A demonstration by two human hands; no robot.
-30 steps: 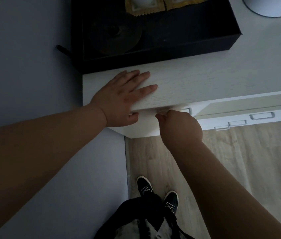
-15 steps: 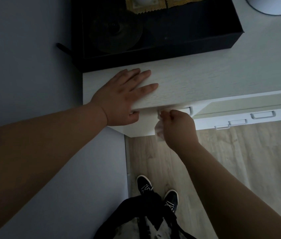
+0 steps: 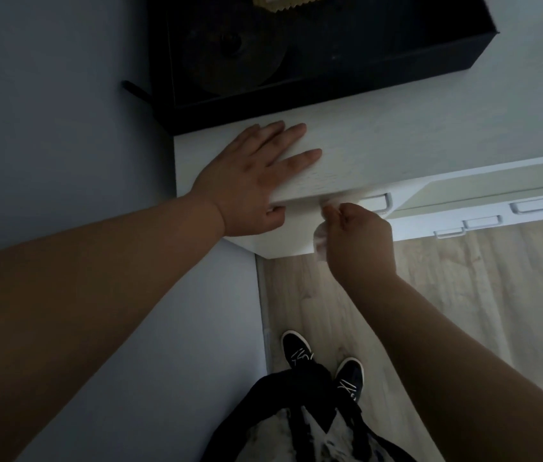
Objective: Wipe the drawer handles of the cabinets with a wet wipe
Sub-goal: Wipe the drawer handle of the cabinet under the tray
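Observation:
My left hand (image 3: 253, 181) lies flat on the front left corner of the white cabinet top (image 3: 396, 141), fingers straight, thumb hooked under the edge. Just below that edge my right hand (image 3: 356, 238) pinches a crumpled white wet wipe (image 3: 319, 240) and holds it against the left end of the top drawer handle (image 3: 380, 203), most of which my fingers hide. Lower drawers stick out to the right, each with a silver bar handle: one handle (image 3: 536, 205), a second handle (image 3: 481, 223) and a third handle (image 3: 448, 233).
A black open box (image 3: 330, 91) holding a dark round object stands at the back of the cabinet top. A grey wall (image 3: 63, 128) runs along the left. Below are the light wood floor (image 3: 463, 295) and my black shoes (image 3: 323, 365).
My right hand has shifted a little down along the top handle, and more of the wipe now shows below the fingers. My left hand has stayed put.

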